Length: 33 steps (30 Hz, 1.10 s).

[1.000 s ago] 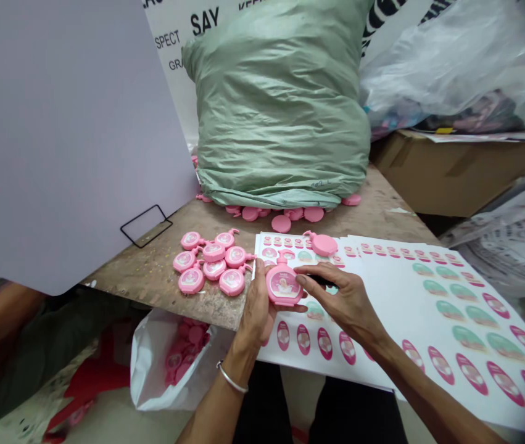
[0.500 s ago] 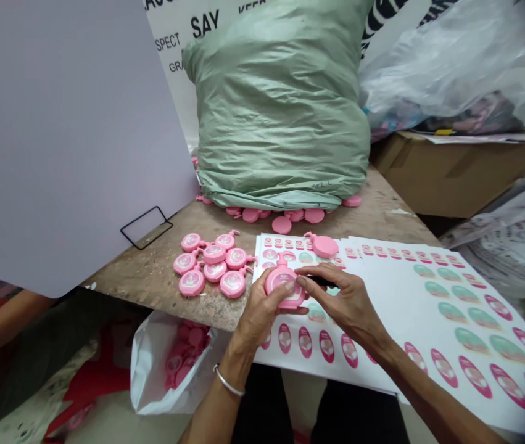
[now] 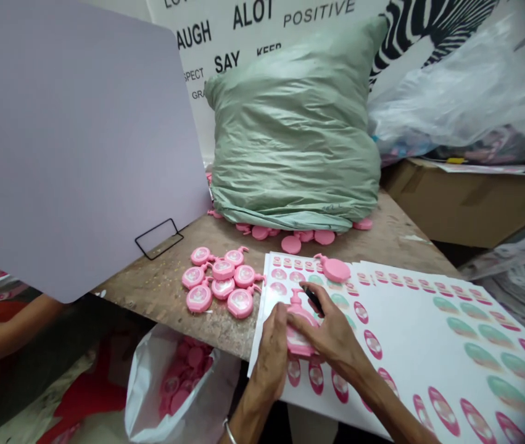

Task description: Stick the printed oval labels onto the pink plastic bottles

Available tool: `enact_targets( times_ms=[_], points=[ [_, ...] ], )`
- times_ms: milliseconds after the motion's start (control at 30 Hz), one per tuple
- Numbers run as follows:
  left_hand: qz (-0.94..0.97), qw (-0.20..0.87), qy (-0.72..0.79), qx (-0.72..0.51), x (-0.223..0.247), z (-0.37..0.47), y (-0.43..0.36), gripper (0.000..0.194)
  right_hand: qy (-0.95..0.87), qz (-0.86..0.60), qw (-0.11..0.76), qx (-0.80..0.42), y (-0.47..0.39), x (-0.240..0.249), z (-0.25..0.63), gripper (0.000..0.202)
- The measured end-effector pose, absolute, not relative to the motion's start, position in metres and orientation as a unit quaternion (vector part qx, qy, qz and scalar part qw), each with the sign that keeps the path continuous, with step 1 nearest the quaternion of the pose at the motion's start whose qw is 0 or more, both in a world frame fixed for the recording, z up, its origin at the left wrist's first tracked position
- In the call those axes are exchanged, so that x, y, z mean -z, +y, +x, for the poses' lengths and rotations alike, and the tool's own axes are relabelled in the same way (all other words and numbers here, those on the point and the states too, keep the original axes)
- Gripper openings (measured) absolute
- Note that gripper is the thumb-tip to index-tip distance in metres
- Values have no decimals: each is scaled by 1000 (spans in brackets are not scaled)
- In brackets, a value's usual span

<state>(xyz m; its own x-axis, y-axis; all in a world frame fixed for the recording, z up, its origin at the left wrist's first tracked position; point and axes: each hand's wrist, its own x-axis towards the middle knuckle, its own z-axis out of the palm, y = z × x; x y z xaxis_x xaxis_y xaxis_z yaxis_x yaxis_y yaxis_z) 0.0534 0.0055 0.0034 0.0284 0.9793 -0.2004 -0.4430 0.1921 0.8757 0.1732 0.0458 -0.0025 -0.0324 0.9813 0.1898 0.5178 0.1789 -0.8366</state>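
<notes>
One pink bottle [image 3: 300,345] sits between both hands, over the printed sheets [image 3: 264,314]. The left hand's [image 3: 270,348] fingers are clamped on its side; the right hand's [image 3: 334,336] thumb touches it, fingers gripping one black tool [image 3: 312,298]. Eight labelled bottles [image 3: 223,288] cluster on the surface [image 3: 165,280] — another bottle [image 3: 336,270] lies on the sheets. One white bag [image 3: 144,376] holds pink pieces [image 3: 187,370] — too many overlapping to count.
</notes>
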Motion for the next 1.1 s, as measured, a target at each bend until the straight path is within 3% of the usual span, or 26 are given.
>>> enact_targets(
  times_ms=[167,267,367,500,600,667,700,833,900,1000,1100],
  points=[
    [365,594,516,-498,-3,20,19,45,-645,-602,402,-244,84,21,219,52],
    [436,366,650,-503,-4,-26,48,43,-637,-658,361,-178,114,26,257,55],
    [518,158,723,-429,-3,-67,79,43,-626,-720,282,-106,139,27,276,66],
    [572,29,776,-266,-7,-89,97,45,-605,-740,267,-120,157,26,275,68],
    [566,-53,751,-334,-13,-77,90,44,-594,-732,291,-164,153,19,271,63],
    [561,-7,695,-451,-16,-54,76,43,-597,-711,304,-212,137,9,263,57],
    [559,73,653,-505,-15,-38,68,40,-592,-689,321,-268,124,5,255,56],
    [417,584,465,-519,-3,36,32,48,-409,-488,412,-652,56,-4,209,57],
    [316,712,391,-491,6,60,19,59,-350,-426,370,-748,26,-1,193,56],
    [233,740,354,-522,12,63,12,51,-430,-453,323,-711,12,10,193,54],
    [211,693,382,-574,12,46,23,37,-572,-548,341,-507,38,19,208,42]
  ],
)
